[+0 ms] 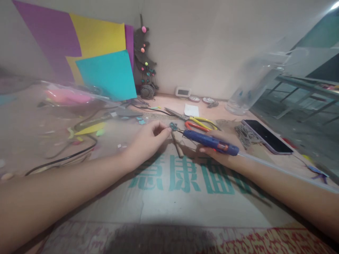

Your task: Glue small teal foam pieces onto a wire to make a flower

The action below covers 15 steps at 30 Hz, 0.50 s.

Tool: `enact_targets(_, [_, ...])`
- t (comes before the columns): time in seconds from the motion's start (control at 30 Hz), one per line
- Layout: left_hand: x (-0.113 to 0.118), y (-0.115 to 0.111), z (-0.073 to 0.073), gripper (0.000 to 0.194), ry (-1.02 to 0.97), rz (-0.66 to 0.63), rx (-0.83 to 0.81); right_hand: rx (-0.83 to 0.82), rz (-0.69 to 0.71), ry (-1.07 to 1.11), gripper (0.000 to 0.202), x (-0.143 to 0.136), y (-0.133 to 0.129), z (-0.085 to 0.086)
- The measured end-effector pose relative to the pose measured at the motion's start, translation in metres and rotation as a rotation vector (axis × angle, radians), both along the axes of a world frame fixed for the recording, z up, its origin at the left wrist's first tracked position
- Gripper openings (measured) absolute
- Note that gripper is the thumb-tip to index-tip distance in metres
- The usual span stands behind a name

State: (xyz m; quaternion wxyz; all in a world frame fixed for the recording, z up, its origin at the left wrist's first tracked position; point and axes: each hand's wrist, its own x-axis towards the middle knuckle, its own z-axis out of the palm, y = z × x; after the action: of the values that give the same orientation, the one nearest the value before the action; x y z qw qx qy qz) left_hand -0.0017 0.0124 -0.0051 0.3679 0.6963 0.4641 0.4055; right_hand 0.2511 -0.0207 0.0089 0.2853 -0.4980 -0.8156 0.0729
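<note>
My right hand [225, 146] is wrapped round a blue hot glue gun [210, 139], whose metal nozzle points left. A long translucent glue stick [286, 171] runs out of its back end over my right forearm. At the nozzle tip is a small grey-blue bundle [173, 126], pinched between thumb and finger of my left hand [155, 139]; its exact kind is too small to make out. Just below it a thin brown stick [178, 145] slants down; whether it joins the bundle I cannot tell. Scissors [192, 120] with yellow and orange handles lie behind the glue gun.
Cardboard with green characters [185, 176] covers the table front. A phone [267, 137] and grey cord [247, 135] lie right, near a clear plastic container [242, 98]. Scraps and a black cable [63, 158] spread left. Coloured sheets [106, 76] and a dark decorated branch-like piece [145, 63] stand behind.
</note>
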Motion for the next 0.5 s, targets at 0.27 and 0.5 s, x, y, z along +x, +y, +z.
enact_targets(0.27, [0.0009,-0.0020,0.0015,0.020,0.064,-0.026,-0.005,0.022,0.001,0.038,0.020,-0.0022,0.0000,0.0012])
enact_targets(0.5, [0.0021,-0.0058,0.0043,0.018,0.082,-0.040,0.011,0.033,-0.004,0.089,0.022,-0.0033,0.0023,-0.0019])
